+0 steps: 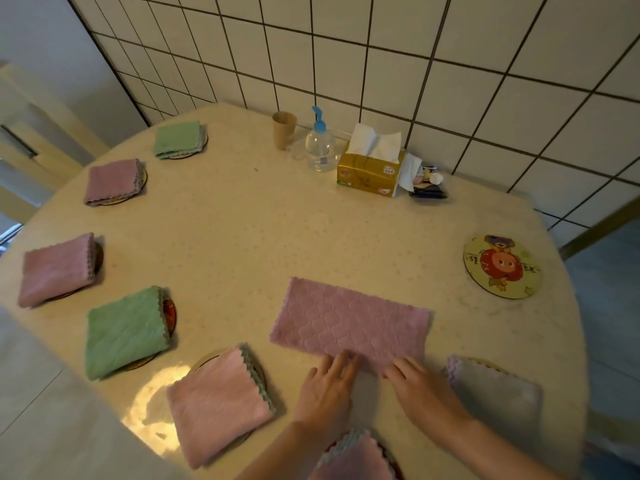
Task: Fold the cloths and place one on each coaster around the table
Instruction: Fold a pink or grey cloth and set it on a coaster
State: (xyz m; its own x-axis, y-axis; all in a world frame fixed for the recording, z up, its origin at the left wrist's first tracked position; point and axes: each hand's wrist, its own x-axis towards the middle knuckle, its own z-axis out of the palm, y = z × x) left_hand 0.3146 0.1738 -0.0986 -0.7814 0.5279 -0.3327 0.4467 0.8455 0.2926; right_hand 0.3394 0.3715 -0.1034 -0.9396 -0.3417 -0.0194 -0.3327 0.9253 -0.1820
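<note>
At the near edge, a folded pink cloth (356, 459) lies between the forearms, on a coaster mostly hidden beneath it. Just beyond it, the left hand (325, 393) lies flat, fingers spread loosely, fingertips on the near edge of a long pink cloth (349, 323) spread flat on the table (242, 237). The right hand (419, 389) rests likewise, fingers extended, touching the same edge; neither hand grips anything. To the right sits a folded white cloth (495, 389) on a coaster. To the left, a folded pink cloth with green trim (218, 407) covers another coaster. Farther left, four more folded cloths, green (124, 332), pink (57, 270), pink (112, 181) and green (178, 138), each sit on a coaster. At the right edge one bare coaster (502, 266) shows a cartoon print. By the tiled wall stand a cup (284, 129), a pump bottle (320, 143) and a tissue box (372, 171).
</note>
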